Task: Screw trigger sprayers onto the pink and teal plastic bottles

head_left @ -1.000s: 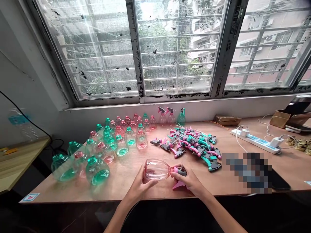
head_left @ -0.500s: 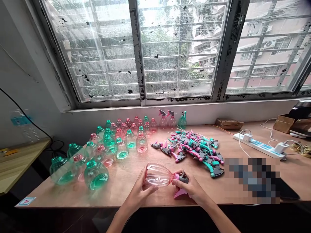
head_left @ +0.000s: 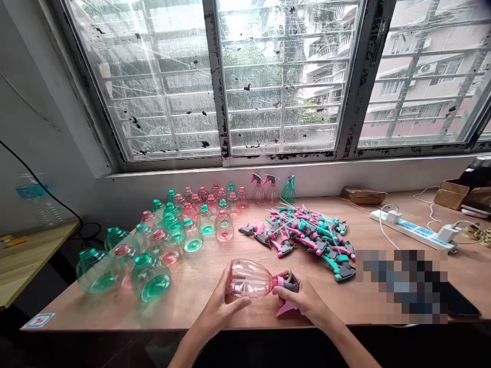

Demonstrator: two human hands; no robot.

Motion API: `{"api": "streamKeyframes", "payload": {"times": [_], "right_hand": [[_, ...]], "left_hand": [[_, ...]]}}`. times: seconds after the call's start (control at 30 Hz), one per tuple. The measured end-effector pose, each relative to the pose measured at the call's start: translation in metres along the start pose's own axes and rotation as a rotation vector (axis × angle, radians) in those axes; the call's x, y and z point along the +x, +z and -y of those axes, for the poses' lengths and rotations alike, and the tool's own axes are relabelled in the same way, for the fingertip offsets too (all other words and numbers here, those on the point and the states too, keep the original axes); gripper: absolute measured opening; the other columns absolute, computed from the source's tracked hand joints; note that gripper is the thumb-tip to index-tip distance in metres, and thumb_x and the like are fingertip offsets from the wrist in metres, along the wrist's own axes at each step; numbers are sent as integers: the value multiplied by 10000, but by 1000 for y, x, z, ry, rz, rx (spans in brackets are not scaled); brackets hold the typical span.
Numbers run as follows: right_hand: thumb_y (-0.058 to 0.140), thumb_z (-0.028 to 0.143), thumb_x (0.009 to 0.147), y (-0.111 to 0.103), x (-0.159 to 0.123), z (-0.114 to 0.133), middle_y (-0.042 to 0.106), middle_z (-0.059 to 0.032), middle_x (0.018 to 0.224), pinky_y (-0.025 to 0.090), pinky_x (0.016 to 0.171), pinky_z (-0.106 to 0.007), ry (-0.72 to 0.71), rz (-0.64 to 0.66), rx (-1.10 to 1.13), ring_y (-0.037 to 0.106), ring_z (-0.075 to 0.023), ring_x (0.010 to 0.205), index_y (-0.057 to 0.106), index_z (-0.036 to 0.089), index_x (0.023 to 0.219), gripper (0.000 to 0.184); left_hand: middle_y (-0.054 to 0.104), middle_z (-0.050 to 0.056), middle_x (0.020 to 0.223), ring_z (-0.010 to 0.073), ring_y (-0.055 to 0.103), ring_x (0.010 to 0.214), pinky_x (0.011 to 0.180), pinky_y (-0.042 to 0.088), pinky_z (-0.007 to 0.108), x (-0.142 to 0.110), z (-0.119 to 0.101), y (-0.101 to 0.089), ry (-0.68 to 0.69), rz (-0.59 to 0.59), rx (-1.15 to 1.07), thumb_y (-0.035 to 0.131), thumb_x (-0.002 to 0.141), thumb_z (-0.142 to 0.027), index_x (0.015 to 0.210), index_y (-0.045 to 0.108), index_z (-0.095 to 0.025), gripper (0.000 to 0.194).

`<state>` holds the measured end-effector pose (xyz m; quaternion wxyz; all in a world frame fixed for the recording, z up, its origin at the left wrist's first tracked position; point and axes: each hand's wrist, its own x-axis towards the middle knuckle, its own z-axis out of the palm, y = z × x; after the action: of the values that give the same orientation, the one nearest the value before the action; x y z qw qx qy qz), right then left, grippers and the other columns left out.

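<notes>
A clear pink spray bottle lies on its side in the air above the table's front part, its base to the left. My left hand is wrapped round the base end. At the neck, my right hand grips the pink and grey trigger sprayer, whose pink trigger part points down toward the table. The sprayer's collar meets the bottle mouth; how tightly it sits I cannot tell. Behind my right hand lies a heap of pink, green and grey trigger sprayers with thin tubes.
Several open green and pink bottles stand at the left. Two pink bottles and a green bottle with sprayers fitted stand by the wall. A white power strip, a brown package and a dark flat device lie at the right.
The bottle and both hands keep nearly the same pose. The view has shifted very slightly; the right fingers at the collar have barely moved.
</notes>
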<state>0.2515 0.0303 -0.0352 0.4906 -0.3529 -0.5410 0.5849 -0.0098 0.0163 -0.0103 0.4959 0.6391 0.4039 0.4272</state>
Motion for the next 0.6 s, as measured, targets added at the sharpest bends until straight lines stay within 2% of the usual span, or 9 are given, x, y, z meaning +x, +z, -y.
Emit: {"api": "streamKeyframes", "payload": {"times": [0.17, 0.23, 0.37, 0.47, 0.53, 0.6], "right_hand": [[875, 506, 778, 1, 0, 4, 709, 8, 669, 489, 578, -302, -7, -18, -1, 636, -168, 588, 665, 151, 922, 436], [867, 504, 788, 1, 0, 4, 705, 7, 678, 491, 583, -305, -12, -14, -2, 633, -168, 595, 666, 152, 914, 425], [887, 478, 775, 2, -1, 2, 671, 22, 695, 482, 581, -291, 14, -24, 12, 617, -151, 596, 675, 146, 937, 426], [883, 462, 789, 2, -2, 3, 667, 18, 729, 476, 598, -280, 27, -15, 19, 615, -146, 621, 677, 145, 959, 415], [877, 466, 795, 2, -3, 5, 666, 17, 727, 458, 596, -272, 21, -10, 7, 603, -142, 621, 681, 144, 953, 408], [877, 475, 789, 3, -3, 8, 660, 20, 711, 437, 587, -265, 26, -17, 2, 585, -140, 613, 685, 145, 948, 413]], "left_hand": [[324, 131, 1691, 388, 456, 1457, 1242, 310, 541, 1, 2, 0, 16, 15, 6, 827, 837, -438, 1657, 119, -314, 1090], [299, 130, 1702, 386, 416, 1484, 1257, 273, 544, 2, 5, -1, 48, 4, 34, 810, 855, -437, 1659, 98, -314, 1080], [375, 153, 1663, 395, 330, 1532, 1276, 208, 556, 4, 11, -5, -14, -1, 43, 824, 834, -468, 1662, 82, -286, 1127], [405, 149, 1652, 395, 341, 1529, 1271, 252, 534, 2, 15, -10, -86, -6, 14, 801, 847, -495, 1657, 155, -266, 1061], [435, 133, 1638, 381, 361, 1523, 1267, 285, 502, 1, 18, -12, -98, 9, 23, 783, 865, -490, 1643, 229, -267, 981], [446, 116, 1632, 367, 380, 1516, 1262, 302, 493, 0, 20, -10, -99, 17, 33, 790, 861, -474, 1639, 235, -292, 974]]}}
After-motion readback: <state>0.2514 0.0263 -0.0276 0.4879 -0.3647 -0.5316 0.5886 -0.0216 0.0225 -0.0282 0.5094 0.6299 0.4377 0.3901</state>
